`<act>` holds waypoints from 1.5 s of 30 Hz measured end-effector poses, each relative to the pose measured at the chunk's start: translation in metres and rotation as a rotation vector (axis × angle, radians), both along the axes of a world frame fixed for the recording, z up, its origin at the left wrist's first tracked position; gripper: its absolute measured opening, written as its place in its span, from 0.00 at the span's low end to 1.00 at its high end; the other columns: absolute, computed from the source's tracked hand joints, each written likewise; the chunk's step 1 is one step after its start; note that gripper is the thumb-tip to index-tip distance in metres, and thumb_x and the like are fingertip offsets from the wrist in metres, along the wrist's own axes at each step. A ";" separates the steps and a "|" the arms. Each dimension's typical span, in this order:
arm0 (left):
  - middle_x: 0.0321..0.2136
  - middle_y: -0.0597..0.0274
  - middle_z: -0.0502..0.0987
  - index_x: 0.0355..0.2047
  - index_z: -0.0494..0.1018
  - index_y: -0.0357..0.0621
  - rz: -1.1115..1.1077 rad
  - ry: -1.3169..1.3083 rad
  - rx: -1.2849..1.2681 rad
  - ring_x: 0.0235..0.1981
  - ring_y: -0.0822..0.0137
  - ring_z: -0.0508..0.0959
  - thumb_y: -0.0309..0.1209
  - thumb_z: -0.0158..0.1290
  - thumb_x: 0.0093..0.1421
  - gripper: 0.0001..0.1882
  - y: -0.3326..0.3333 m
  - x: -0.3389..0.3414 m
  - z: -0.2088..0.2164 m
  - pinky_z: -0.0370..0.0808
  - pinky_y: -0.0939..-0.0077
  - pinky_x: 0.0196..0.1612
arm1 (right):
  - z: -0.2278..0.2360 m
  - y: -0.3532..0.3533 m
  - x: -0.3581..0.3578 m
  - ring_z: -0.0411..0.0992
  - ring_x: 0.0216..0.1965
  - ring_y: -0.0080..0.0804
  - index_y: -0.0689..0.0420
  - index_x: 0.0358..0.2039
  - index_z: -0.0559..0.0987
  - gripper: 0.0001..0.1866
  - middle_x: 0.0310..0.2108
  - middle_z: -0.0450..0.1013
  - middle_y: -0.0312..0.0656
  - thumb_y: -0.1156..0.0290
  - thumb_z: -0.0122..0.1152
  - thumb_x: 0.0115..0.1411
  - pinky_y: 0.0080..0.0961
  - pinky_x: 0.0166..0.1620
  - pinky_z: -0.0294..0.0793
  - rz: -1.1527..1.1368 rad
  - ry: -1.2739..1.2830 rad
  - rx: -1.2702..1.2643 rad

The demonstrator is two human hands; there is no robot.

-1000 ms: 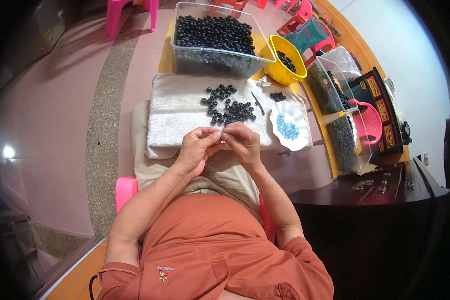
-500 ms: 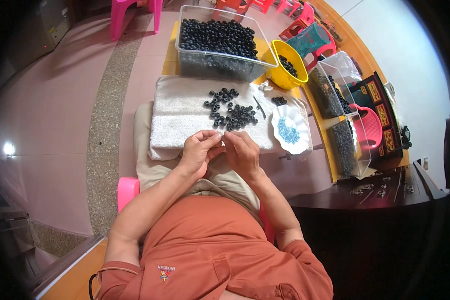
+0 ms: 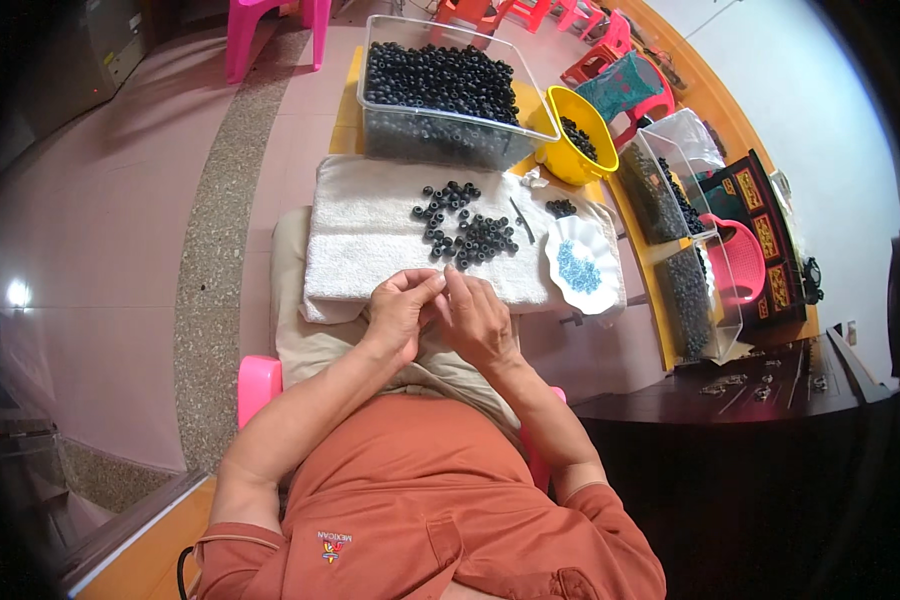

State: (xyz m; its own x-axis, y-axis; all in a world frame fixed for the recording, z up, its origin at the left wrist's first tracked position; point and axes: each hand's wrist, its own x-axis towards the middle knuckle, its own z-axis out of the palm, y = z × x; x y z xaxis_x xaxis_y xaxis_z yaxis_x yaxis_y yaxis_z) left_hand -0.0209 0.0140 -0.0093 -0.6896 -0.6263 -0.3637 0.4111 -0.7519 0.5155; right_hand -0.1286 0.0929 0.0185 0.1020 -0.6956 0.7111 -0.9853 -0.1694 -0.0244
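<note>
Above my lap, at the near edge of a white towel (image 3: 355,255), my left hand (image 3: 400,312) and my right hand (image 3: 477,318) meet with their fingertips pinched close together. Whatever lies between the fingers is too small to make out. Just beyond them on the towel is a loose cluster of black round parts with holes (image 3: 485,238). To the right of my right hand, a white scalloped dish (image 3: 600,298) holds small light-blue pieces (image 3: 578,268). A thin black stick (image 3: 521,220) lies between the cluster and the dish.
A clear bin (image 3: 440,140) full of black parts stands beyond the towel, beside a yellow basket (image 3: 565,160) with more of them. Clear containers (image 3: 715,330) stand at right near a dark wooden tabletop (image 3: 670,395). A pink chair arm (image 3: 260,388) is at my left.
My right hand's fingers have straightened and risen slightly, still meeting the left at the tips. The whole view has shifted a little; the parts on the towel look undisturbed.
</note>
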 end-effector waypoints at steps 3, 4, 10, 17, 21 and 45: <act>0.28 0.65 0.78 0.35 0.74 0.41 0.021 0.040 0.009 0.27 0.74 0.77 0.24 0.59 0.58 0.06 0.004 -0.002 -0.003 0.76 0.82 0.31 | 0.000 -0.002 0.001 0.75 0.31 0.44 0.69 0.47 0.71 0.22 0.33 0.74 0.52 0.81 0.64 0.51 0.32 0.33 0.77 -0.034 0.007 -0.009; 0.27 0.65 0.77 0.34 0.74 0.41 0.038 0.017 0.011 0.26 0.75 0.76 0.24 0.59 0.58 0.05 0.005 -0.002 -0.001 0.75 0.82 0.31 | 0.000 -0.003 0.001 0.75 0.31 0.43 0.69 0.47 0.72 0.22 0.32 0.74 0.51 0.81 0.63 0.50 0.32 0.32 0.77 -0.016 -0.004 -0.023; 0.28 0.65 0.77 0.35 0.74 0.42 0.037 -0.005 -0.021 0.26 0.74 0.77 0.24 0.57 0.59 0.04 0.008 -0.003 -0.011 0.76 0.79 0.33 | -0.004 -0.004 0.001 0.75 0.29 0.42 0.68 0.43 0.73 0.18 0.29 0.74 0.48 0.82 0.62 0.49 0.31 0.30 0.76 0.009 -0.017 -0.006; 0.27 0.65 0.78 0.34 0.74 0.42 0.028 -0.005 -0.029 0.26 0.73 0.77 0.24 0.55 0.61 0.02 0.007 -0.002 0.000 0.76 0.80 0.33 | 0.000 -0.004 -0.001 0.75 0.30 0.42 0.61 0.39 0.75 0.18 0.30 0.75 0.47 0.81 0.67 0.47 0.31 0.30 0.76 -0.027 -0.198 -0.036; 0.28 0.64 0.78 0.34 0.74 0.42 0.025 0.044 -0.046 0.27 0.73 0.77 0.25 0.55 0.61 0.01 0.006 -0.003 0.004 0.76 0.80 0.33 | -0.002 -0.005 -0.005 0.76 0.31 0.43 0.60 0.39 0.75 0.19 0.31 0.75 0.47 0.81 0.69 0.45 0.32 0.32 0.77 -0.027 -0.224 -0.068; 0.29 0.61 0.79 0.32 0.74 0.40 -0.021 -0.021 -0.084 0.29 0.72 0.79 0.22 0.57 0.59 0.02 0.006 -0.002 0.005 0.79 0.80 0.34 | -0.004 0.003 -0.022 0.76 0.32 0.41 0.61 0.46 0.73 0.23 0.32 0.76 0.45 0.78 0.67 0.48 0.31 0.33 0.76 0.075 -0.383 0.104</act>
State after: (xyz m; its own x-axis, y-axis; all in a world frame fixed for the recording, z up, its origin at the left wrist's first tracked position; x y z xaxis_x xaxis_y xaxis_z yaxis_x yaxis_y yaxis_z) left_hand -0.0228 0.0202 -0.0043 -0.6952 -0.6411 -0.3250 0.3842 -0.7136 0.5858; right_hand -0.1505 0.0957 0.0148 -0.1036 -0.7668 0.6335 -0.8865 -0.2176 -0.4083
